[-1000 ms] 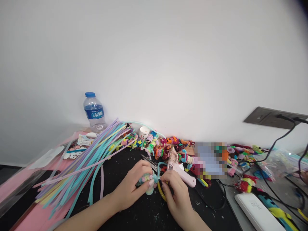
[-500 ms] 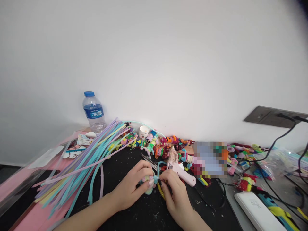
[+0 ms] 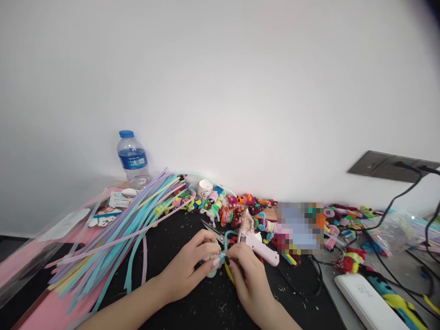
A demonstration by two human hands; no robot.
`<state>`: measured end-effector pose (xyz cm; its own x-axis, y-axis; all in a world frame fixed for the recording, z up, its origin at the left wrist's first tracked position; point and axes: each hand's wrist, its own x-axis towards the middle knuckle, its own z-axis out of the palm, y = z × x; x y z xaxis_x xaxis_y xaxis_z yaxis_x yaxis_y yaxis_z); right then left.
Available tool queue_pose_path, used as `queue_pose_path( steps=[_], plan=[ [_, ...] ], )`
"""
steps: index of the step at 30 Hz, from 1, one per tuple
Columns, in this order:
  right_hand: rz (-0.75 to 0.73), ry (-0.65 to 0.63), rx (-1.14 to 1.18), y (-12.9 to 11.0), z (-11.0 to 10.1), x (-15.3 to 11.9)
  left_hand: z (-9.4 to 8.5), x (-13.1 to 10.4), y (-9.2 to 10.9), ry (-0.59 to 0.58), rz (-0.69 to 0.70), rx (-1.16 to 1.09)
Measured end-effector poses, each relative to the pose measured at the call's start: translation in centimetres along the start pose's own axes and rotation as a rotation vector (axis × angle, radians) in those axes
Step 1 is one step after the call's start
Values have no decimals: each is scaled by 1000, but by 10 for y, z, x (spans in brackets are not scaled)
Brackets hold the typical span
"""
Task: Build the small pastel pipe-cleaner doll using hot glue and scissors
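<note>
My left hand [image 3: 192, 263] is closed on a small pastel pipe-cleaner figure [image 3: 213, 272], whose far side its fingers hide. My right hand [image 3: 248, 270] pinches the light-blue pipe cleaner [image 3: 222, 256] at the figure's right side. From there the blue strand curves up toward the glue gun. The two hands' fingertips are close together. Under the right fingers a yellow strip [image 3: 228, 273] shows. Just behind the hands lie scissors [image 3: 215, 232] with blades apart and a pale pink glue gun [image 3: 259, 246].
Long pastel pipe cleaners [image 3: 120, 243] spread at the left, near a water bottle [image 3: 133, 160]. Small colourful figures [image 3: 213, 206] and a paper cup [image 3: 205, 188] line the wall. At the right are a white power bank [image 3: 373, 300], black cables [image 3: 387, 215] and plastic bags [image 3: 395, 231].
My left fingers have shifted slightly over the figure, and my right fingers have moved a little left along the light-blue pipe cleaner. Both hands keep their hold.
</note>
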<state>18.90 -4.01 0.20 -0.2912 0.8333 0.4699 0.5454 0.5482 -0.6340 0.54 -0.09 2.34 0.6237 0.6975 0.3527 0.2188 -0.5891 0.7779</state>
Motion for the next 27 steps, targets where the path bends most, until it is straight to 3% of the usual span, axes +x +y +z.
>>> queue_pose_path(
  steps=[27],
  plan=[
    [-17, -15, 4, 0, 1, -2, 3, -2, -5, 1, 59, 46]
  ],
)
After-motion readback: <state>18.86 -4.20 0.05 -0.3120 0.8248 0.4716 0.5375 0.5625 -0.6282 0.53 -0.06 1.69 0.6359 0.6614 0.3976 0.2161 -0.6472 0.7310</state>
